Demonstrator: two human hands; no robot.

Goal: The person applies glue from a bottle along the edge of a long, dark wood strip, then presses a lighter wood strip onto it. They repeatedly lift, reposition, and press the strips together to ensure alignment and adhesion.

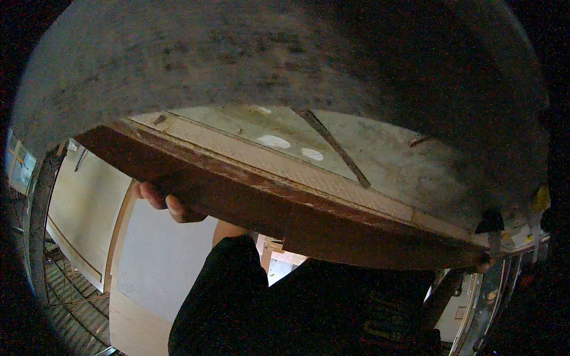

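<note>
A long brown wooden board (pixel 285 216) crosses in front of my body, sloping from upper left to lower right. My left hand (pixel 172 204) is under its left part, fingers curled against the lower edge; the board hides much of the palm. The dark sleeve (pixel 217 285) of that arm rises from below. At the board's right end, a small dim shape may be part of my right hand, but its fingers cannot be made out. A large dark grey surface (pixel 237 59), blurred and close, fills the top of the view.
Beyond the board lies a stained, pale greenish surface (pixel 386 148) with white patches and a thin dark strip (pixel 335 148). Pale panels (pixel 160 255) stand at left beside ridged flooring (pixel 77 308). A dark post (pixel 38 225) rises at the far left.
</note>
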